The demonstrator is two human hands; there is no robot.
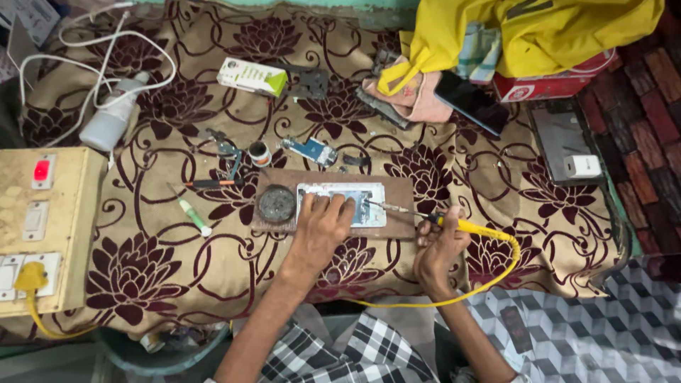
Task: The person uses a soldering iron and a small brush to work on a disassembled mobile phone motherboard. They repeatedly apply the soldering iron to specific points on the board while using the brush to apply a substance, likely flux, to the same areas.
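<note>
An opened phone body (355, 193) lies on a brown wooden board (401, 195) on the floral cloth. My left hand (323, 223) presses down on the phone's near edge, fingers spread over it. My right hand (440, 245) grips a yellow-handled soldering iron (472, 228), its metal tip reaching left onto the phone's right part. The iron's yellow cord (489, 284) loops down toward my lap. A round dark tin (276, 203) sits on the board's left end.
Tweezers and a screwdriver (213, 183), a small pot (259, 153), a blue circuit board (312, 150), a green-tipped tool (193, 214) and a white-green box (252, 76) lie nearby. A switchboard (42, 227) stands left. A dark phone (472, 103), yellow bag (539, 28) and charger (583, 166) lie right.
</note>
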